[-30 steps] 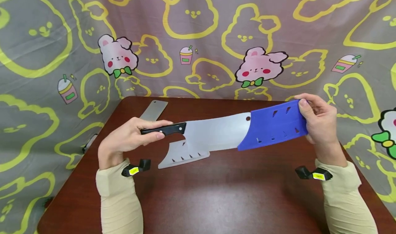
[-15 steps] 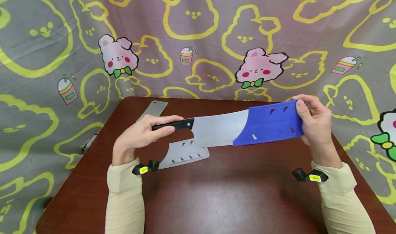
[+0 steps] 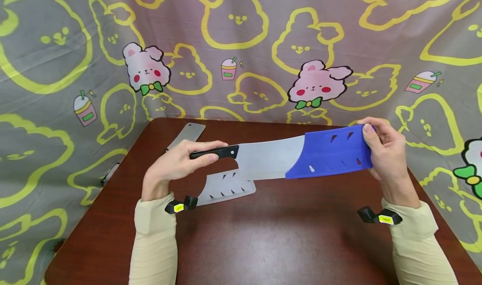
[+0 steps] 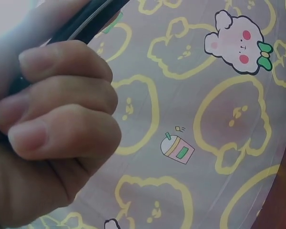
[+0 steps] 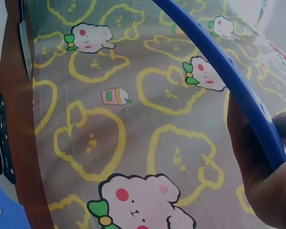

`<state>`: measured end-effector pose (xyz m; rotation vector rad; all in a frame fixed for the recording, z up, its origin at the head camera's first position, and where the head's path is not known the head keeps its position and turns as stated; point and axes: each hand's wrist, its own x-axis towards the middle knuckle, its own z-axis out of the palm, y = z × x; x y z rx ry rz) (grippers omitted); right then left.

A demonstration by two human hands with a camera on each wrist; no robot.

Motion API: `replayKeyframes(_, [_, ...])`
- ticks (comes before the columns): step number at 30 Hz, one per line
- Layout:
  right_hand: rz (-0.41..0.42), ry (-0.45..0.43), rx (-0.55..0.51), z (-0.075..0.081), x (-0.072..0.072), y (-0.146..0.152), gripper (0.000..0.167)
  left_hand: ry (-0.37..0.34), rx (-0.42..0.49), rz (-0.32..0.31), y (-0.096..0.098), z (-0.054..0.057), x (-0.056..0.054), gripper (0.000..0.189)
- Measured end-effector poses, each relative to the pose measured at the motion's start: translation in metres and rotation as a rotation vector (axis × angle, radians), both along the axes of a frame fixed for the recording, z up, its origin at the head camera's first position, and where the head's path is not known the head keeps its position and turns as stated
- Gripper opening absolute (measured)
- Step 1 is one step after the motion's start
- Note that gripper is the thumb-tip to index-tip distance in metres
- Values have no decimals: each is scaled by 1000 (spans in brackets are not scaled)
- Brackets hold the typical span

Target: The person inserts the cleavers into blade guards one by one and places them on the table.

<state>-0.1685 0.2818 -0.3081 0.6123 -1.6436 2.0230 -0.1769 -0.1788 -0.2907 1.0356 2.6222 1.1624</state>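
Note:
My left hand grips the black handle of a broad cleaver, which I hold level above the table. The left wrist view shows fingers curled under the handle. The cleaver's front end lies inside a blue blade guard with small triangular slots, so the tip is hidden. At the guard's far right end, my right hand pinches it between thumb and fingers; the right wrist view catches the guard edge-on. Below the blade, a white slotted blade guard lies on the table, partly covered by the cleaver.
Another cleaver lies at the back left of the brown table. In the right wrist view, a black riveted handle and a blue piece lie on the table. A patterned curtain rises behind.
The cleaver has moved right and deeper into the blue guard, covering the hole near its tip. My left hand has come closer to the right hand, which stays nearly in place.

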Motion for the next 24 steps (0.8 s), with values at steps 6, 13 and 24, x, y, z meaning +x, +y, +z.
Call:
replayKeyframes(6, [-28, -64, 142, -4, 5, -23, 21, -7, 41, -99, 34, -3, 0, 40])
replayKeyframes(13, [-50, -89, 193, -12, 7, -40, 20, 42, 60, -89, 55, -8, 0, 38])
replayKeyframes(24, [-83, -145, 246, -12, 9, -42, 23, 65, 40, -87, 63, -15, -3, 38])
